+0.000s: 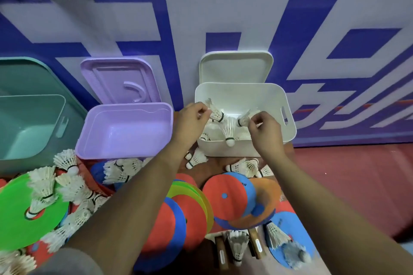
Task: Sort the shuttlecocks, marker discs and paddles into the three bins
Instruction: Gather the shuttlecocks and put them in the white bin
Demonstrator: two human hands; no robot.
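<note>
while the teal bin (26, 123) and purple bin (96, 152) stand open at left, the white bin (234, 149), rightmost against the banner (223, 18), already holds several shuttlecocks. marker discs (221, 207) and paddles (256, 245) lie heaped on the floor (357, 174) in front, with loose shuttlecocks among them. above the white bin the left hand (192, 118) pinches a shuttlecock (216, 113) by its feather skirt, and the right hand (263, 127) pinches a second shuttlecock (244, 119) likewise. a third shuttlecock (229, 129) points cork-down at the front rim. judged nearly weightless, with brittle feathers; the firmer cork is the safer hold.
</note>
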